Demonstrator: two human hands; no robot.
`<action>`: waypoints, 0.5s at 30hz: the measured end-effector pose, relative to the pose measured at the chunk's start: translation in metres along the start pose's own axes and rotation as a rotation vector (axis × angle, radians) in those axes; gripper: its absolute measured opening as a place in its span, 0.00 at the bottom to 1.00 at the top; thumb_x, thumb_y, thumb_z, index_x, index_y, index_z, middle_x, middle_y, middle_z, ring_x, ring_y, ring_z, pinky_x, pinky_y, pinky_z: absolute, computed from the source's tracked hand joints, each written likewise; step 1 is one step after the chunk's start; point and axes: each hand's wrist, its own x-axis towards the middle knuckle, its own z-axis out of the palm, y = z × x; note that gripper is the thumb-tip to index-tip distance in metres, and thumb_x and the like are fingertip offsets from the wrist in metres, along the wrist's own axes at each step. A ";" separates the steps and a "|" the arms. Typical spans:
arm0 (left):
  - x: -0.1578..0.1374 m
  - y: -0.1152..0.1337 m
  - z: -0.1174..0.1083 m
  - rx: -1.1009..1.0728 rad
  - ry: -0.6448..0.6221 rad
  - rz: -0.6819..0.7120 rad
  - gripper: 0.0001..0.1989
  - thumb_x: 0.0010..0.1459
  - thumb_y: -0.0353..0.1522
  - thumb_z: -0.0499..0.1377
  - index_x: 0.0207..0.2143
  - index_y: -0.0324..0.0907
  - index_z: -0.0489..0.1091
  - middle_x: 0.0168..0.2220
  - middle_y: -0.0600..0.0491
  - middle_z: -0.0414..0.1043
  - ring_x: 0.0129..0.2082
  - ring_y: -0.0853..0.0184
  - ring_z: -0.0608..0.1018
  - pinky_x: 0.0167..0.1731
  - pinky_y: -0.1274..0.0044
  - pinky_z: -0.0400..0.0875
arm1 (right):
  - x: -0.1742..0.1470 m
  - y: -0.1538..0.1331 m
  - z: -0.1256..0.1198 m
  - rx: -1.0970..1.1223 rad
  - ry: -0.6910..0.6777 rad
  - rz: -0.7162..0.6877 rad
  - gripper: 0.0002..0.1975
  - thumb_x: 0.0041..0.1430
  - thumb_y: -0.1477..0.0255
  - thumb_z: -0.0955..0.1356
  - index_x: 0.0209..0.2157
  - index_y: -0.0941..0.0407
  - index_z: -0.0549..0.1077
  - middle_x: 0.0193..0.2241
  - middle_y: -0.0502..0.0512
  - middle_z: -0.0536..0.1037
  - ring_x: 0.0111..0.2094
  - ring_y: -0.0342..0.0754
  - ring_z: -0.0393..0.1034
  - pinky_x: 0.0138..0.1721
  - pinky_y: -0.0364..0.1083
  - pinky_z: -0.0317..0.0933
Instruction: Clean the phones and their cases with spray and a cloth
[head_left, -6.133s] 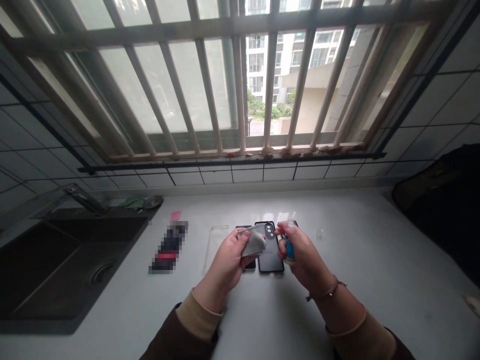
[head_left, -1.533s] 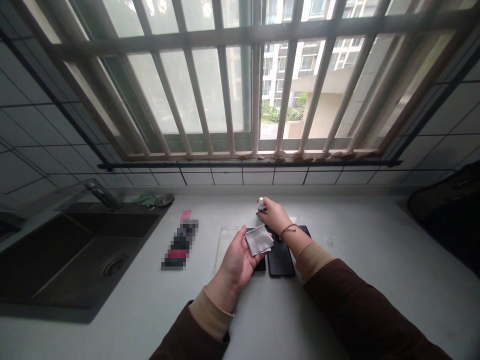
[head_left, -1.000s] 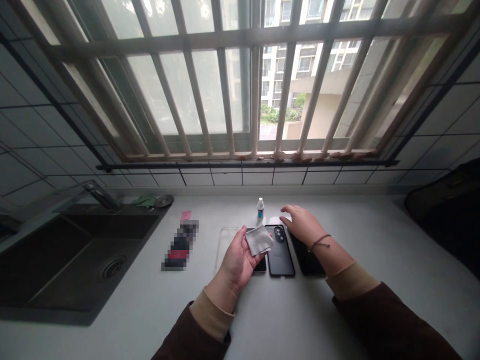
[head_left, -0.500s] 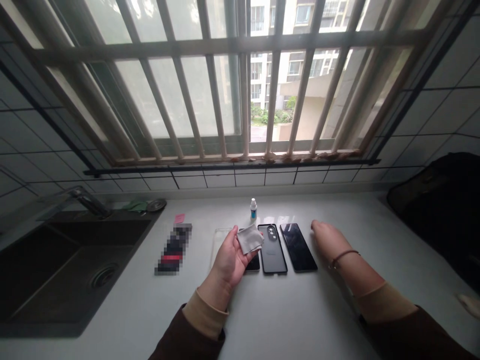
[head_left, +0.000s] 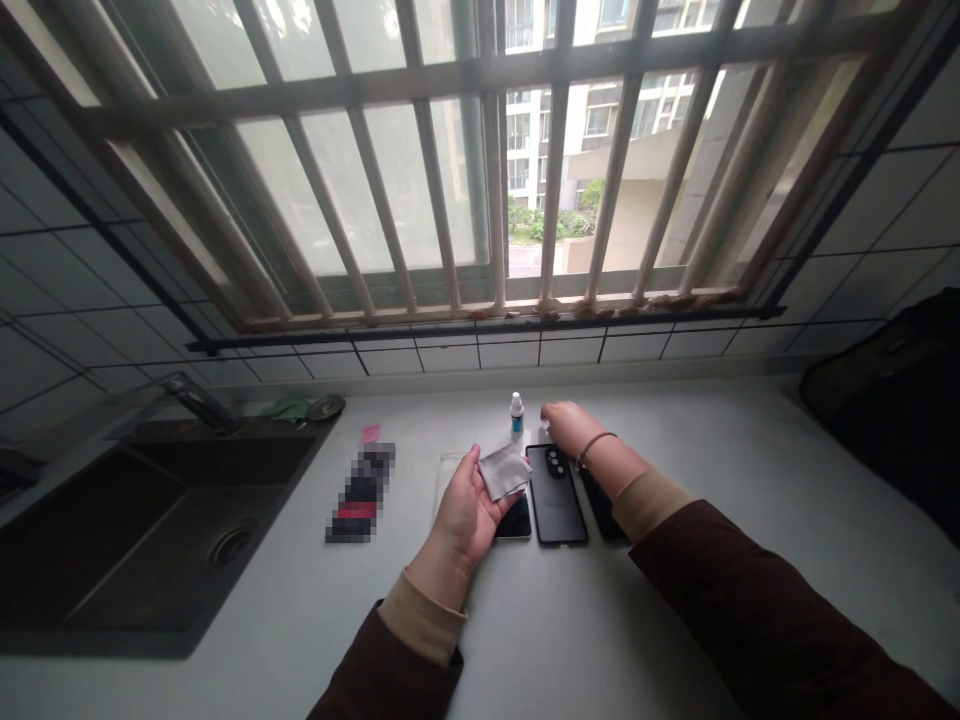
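Observation:
My left hand [head_left: 466,510], palm up, holds a folded grey cloth [head_left: 504,472] between thumb and fingers. Below that hand lies a phone [head_left: 516,522], partly covered, beside the edge of a clear case [head_left: 448,468]. My right hand [head_left: 574,430] hovers just right of a small white bottle [head_left: 517,417] with a blue label, apart from it. Its fingers are drawn together, with a small whitish spot under the tips that I cannot make out. A black phone case [head_left: 555,508] with camera openings lies between the hands. My right forearm partly hides a dark phone [head_left: 600,508].
A blurred-out dark item with a red band [head_left: 358,510] lies to the left, a pink slip [head_left: 371,433] behind it. Further left is a dark sink [head_left: 150,645] with a faucet [head_left: 199,405]. A black bag [head_left: 892,400] stands at right; a barred window rises behind.
My right hand has moved left from beside the dark phone to near the bottle, its forearm now crossing over that phone. My left hand keeps the cloth. The view has shifted slightly.

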 end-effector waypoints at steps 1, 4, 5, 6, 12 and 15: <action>0.000 0.000 0.000 -0.004 0.000 0.001 0.26 0.74 0.42 0.52 0.63 0.31 0.69 0.53 0.33 0.80 0.50 0.52 0.85 0.42 0.68 0.83 | 0.003 0.000 0.002 0.000 -0.009 -0.002 0.17 0.72 0.64 0.71 0.57 0.55 0.74 0.57 0.61 0.76 0.52 0.54 0.76 0.53 0.56 0.74; -0.001 0.000 0.000 -0.009 -0.002 -0.003 0.26 0.74 0.42 0.52 0.63 0.31 0.69 0.52 0.33 0.81 0.50 0.52 0.85 0.41 0.69 0.83 | 0.006 0.000 0.004 0.011 -0.023 -0.012 0.18 0.72 0.63 0.71 0.58 0.54 0.74 0.58 0.60 0.75 0.52 0.54 0.76 0.53 0.57 0.74; -0.001 0.000 0.000 -0.006 -0.005 -0.005 0.26 0.74 0.42 0.52 0.63 0.31 0.69 0.52 0.33 0.81 0.50 0.52 0.85 0.41 0.69 0.83 | 0.005 0.000 0.004 0.018 -0.022 -0.016 0.17 0.72 0.64 0.71 0.57 0.55 0.75 0.57 0.61 0.76 0.52 0.54 0.76 0.53 0.56 0.74; -0.001 -0.001 0.000 -0.002 -0.008 -0.008 0.26 0.74 0.42 0.52 0.63 0.31 0.69 0.52 0.33 0.80 0.50 0.52 0.85 0.41 0.69 0.83 | 0.004 0.000 0.004 0.028 -0.016 -0.019 0.15 0.72 0.67 0.71 0.56 0.55 0.76 0.56 0.62 0.77 0.52 0.54 0.76 0.54 0.55 0.73; 0.000 -0.001 0.000 0.021 -0.023 -0.029 0.28 0.73 0.44 0.53 0.64 0.31 0.69 0.53 0.32 0.80 0.49 0.52 0.85 0.41 0.69 0.83 | -0.021 -0.008 -0.016 0.140 0.165 0.011 0.18 0.69 0.81 0.66 0.58 0.61 0.76 0.53 0.71 0.80 0.53 0.57 0.76 0.56 0.49 0.65; 0.000 -0.003 0.001 0.034 -0.035 -0.048 0.27 0.74 0.44 0.53 0.62 0.31 0.70 0.52 0.32 0.80 0.49 0.52 0.85 0.41 0.68 0.83 | -0.047 -0.019 -0.030 0.228 0.265 0.016 0.17 0.76 0.71 0.61 0.56 0.59 0.77 0.53 0.67 0.81 0.55 0.56 0.75 0.55 0.48 0.64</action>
